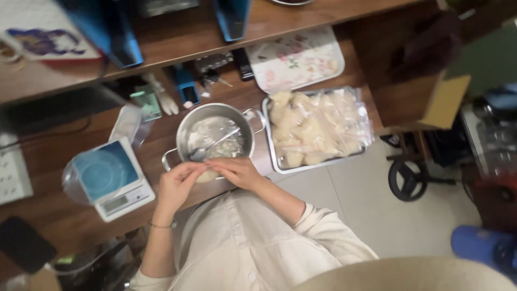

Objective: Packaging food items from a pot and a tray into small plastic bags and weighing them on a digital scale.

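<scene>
From my remote seat I see the wooden table (64, 215) edge running diagonally from about 8 o'clock up toward 3 o'clock, with pale floor (377, 215) open beyond it on the near side. The steel pot (215, 137) sits near that edge, a spoon (215, 144) resting inside it. A metal tray (318, 129) of pale dough pieces under plastic film lies just beside the pot at 3 o'clock, and a kitchen scale (116, 180) at 9 o'clock; the clearest table room is at 7 o'clock, past the scale.

My left hand (177, 186) and right hand (239, 171) meet at the pot's near rim, wrists angled inward, forearms spread in a V. Both sets of fingers are curled and pinching a small dough piece (207, 175) between them, at 6 o'clock of the pot.
</scene>
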